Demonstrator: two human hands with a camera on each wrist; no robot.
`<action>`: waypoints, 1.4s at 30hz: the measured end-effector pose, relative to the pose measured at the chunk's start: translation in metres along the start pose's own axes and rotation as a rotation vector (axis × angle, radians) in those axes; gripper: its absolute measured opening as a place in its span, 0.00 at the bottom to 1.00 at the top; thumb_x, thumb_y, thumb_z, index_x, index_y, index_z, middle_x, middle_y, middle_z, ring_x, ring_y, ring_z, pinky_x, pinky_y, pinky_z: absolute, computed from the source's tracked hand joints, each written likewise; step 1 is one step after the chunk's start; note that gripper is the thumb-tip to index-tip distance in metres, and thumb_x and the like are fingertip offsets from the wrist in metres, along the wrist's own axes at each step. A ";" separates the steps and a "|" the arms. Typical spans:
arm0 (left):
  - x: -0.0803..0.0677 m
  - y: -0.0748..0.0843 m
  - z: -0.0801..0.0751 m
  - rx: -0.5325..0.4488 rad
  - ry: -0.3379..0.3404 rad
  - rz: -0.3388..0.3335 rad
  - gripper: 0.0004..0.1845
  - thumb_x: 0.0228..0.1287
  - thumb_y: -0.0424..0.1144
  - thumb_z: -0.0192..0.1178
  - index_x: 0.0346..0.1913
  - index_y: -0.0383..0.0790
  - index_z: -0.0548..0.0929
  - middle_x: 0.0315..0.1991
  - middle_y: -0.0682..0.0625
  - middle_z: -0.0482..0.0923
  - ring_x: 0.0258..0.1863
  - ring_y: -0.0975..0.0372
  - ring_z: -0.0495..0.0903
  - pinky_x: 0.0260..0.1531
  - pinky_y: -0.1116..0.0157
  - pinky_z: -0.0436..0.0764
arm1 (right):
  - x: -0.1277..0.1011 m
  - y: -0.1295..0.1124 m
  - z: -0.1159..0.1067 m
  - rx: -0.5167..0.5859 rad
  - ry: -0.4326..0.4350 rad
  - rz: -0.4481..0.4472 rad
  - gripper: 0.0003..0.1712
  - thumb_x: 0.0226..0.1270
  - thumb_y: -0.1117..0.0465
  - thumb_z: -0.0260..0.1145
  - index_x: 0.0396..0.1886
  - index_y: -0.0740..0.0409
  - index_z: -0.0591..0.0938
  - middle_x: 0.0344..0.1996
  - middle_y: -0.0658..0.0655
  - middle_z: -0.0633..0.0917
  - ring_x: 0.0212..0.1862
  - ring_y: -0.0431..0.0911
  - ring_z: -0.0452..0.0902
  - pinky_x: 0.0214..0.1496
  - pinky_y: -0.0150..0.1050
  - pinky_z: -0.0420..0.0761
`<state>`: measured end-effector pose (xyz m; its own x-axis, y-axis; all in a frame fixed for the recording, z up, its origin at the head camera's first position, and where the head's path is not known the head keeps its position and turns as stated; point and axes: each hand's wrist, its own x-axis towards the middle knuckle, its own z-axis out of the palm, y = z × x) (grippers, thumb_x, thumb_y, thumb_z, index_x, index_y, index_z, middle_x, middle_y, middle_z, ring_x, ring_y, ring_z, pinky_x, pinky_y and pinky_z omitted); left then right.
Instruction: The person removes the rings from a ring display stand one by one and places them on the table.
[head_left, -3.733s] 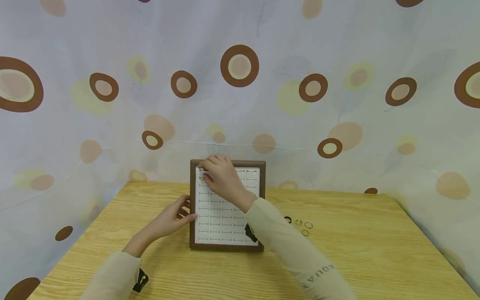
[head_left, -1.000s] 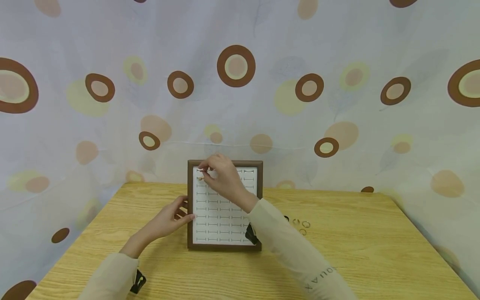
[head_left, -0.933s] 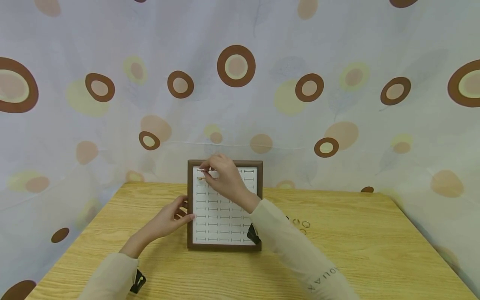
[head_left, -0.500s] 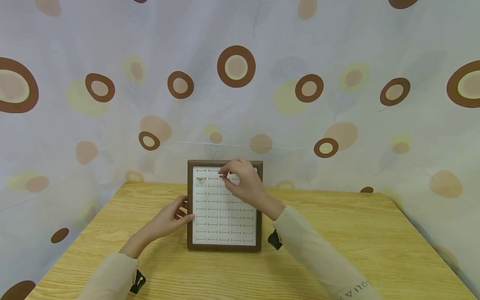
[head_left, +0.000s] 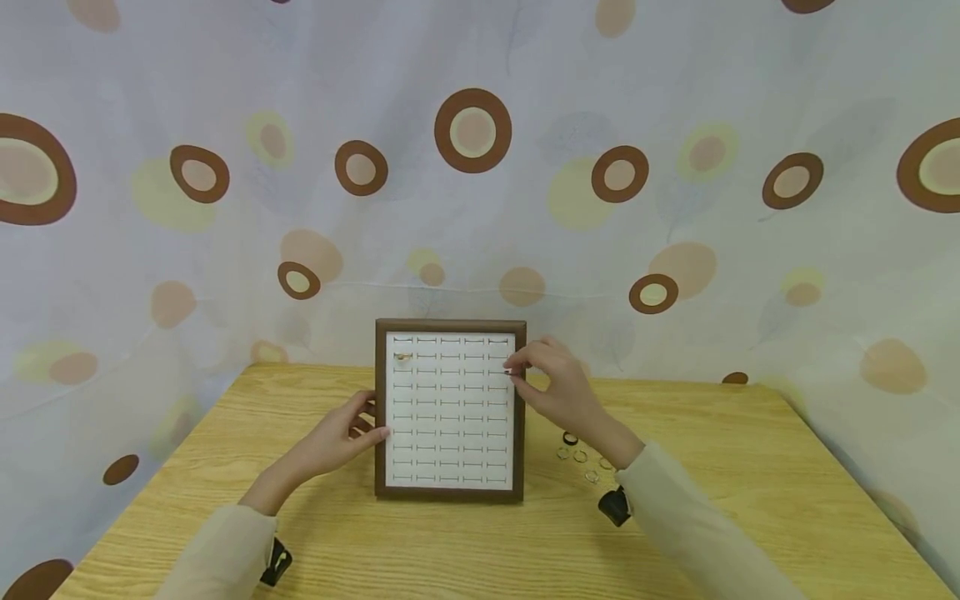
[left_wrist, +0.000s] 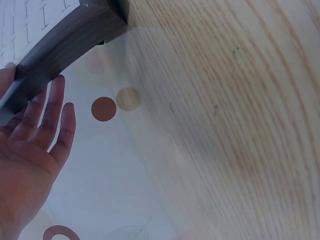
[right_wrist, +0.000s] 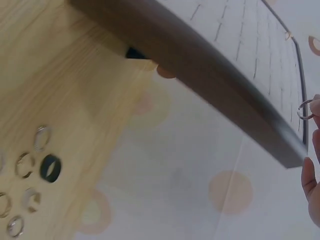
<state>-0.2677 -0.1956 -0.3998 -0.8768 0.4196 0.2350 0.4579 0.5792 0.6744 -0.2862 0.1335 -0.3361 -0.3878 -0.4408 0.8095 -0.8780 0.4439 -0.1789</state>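
A brown-framed ring display board (head_left: pixel 450 425) stands upright on the table, its white face lined with rows of slots. My left hand (head_left: pixel 341 433) holds its left edge, thumb on the front and fingers behind, as the left wrist view also shows the hand (left_wrist: pixel 35 150) at the frame (left_wrist: pixel 55 50). One gold ring (head_left: pixel 402 357) sits in the leftmost slot of the second row. At the board's right edge my right hand (head_left: pixel 558 387) pinches a thin silvery ring (right_wrist: pixel 301 111) between thumb and forefinger, in front of the board's face.
Several loose rings lie on the wooden table (head_left: pixel 720 467) right of the board, among them a black ring (head_left: pixel 570 438) and a thin metal ring (head_left: pixel 592 477). A patterned curtain (head_left: pixel 480 250) hangs behind the table.
My right hand has moved from the board's upper left slots rightward and slightly down to its right edge, carrying the ring. The top left slot is uncovered. My left hand keeps its hold.
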 end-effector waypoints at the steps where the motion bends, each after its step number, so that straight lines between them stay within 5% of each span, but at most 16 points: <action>1: 0.000 0.000 0.000 0.006 0.001 0.000 0.28 0.63 0.43 0.57 0.60 0.31 0.63 0.46 0.39 0.76 0.37 0.59 0.80 0.34 0.69 0.78 | -0.004 0.002 -0.002 -0.009 0.003 0.004 0.10 0.47 0.74 0.69 0.31 0.59 0.81 0.28 0.51 0.82 0.35 0.43 0.72 0.39 0.35 0.72; 8: 0.001 -0.001 0.001 0.014 0.003 -0.002 0.26 0.64 0.36 0.56 0.60 0.27 0.61 0.46 0.35 0.75 0.38 0.53 0.80 0.34 0.63 0.79 | -0.032 0.017 -0.013 -0.024 0.003 0.030 0.13 0.44 0.76 0.70 0.31 0.60 0.81 0.29 0.51 0.82 0.34 0.42 0.72 0.37 0.35 0.73; 17: 0.000 -0.003 0.001 0.000 -0.003 -0.003 0.29 0.63 0.45 0.57 0.60 0.31 0.63 0.46 0.40 0.75 0.38 0.59 0.80 0.35 0.68 0.79 | -0.069 0.032 -0.016 -0.063 -0.104 0.064 0.15 0.42 0.76 0.70 0.30 0.58 0.80 0.27 0.50 0.82 0.32 0.42 0.72 0.35 0.36 0.72; 25: 0.000 0.002 0.000 0.003 -0.002 -0.001 0.29 0.63 0.43 0.57 0.61 0.29 0.62 0.47 0.39 0.75 0.39 0.57 0.80 0.35 0.67 0.79 | -0.094 0.040 -0.016 -0.082 -0.224 0.094 0.15 0.44 0.75 0.71 0.30 0.56 0.80 0.26 0.50 0.81 0.31 0.42 0.72 0.33 0.33 0.74; 33: 0.001 -0.003 0.001 0.006 -0.010 -0.015 0.29 0.63 0.45 0.57 0.60 0.31 0.62 0.47 0.40 0.75 0.39 0.59 0.80 0.36 0.68 0.79 | -0.107 0.039 -0.016 -0.045 -0.462 0.199 0.12 0.49 0.74 0.68 0.33 0.58 0.81 0.28 0.49 0.80 0.32 0.42 0.71 0.34 0.34 0.75; 42: 0.000 0.000 0.000 -0.020 -0.007 -0.008 0.29 0.63 0.42 0.57 0.61 0.30 0.61 0.48 0.39 0.74 0.40 0.56 0.80 0.36 0.65 0.79 | -0.118 0.044 -0.010 -0.036 -0.542 0.143 0.10 0.49 0.74 0.67 0.30 0.58 0.80 0.26 0.50 0.81 0.30 0.40 0.71 0.33 0.30 0.73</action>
<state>-0.2673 -0.1959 -0.3998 -0.8794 0.4199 0.2242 0.4476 0.5690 0.6899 -0.2759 0.2126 -0.4344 -0.5993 -0.7079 0.3737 -0.7997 0.5510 -0.2386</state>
